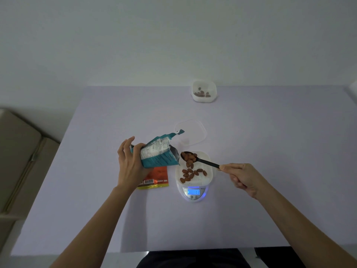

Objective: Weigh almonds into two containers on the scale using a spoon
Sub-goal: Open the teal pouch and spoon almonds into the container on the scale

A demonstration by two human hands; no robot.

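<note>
My left hand (129, 163) grips a teal almond bag (157, 152), tilted with its open mouth toward the right. My right hand (242, 177) pinches the handle of a black spoon (204, 162). The spoon's bowl is heaped with almonds and hangs over a white container (209, 171) standing on the scale (194, 193). Almonds (190, 165) drop from the spoon, and several more lie inside the container. The scale's blue display reads 13. A second white container (204, 91) with a few almonds stands at the table's far edge.
A clear lid (191, 133) lies just behind the scale. An orange and yellow packet (155, 179) lies flat under my left hand. A beige box (19, 157) stands off the table's left side. The lilac table (270, 151) stretches to the right.
</note>
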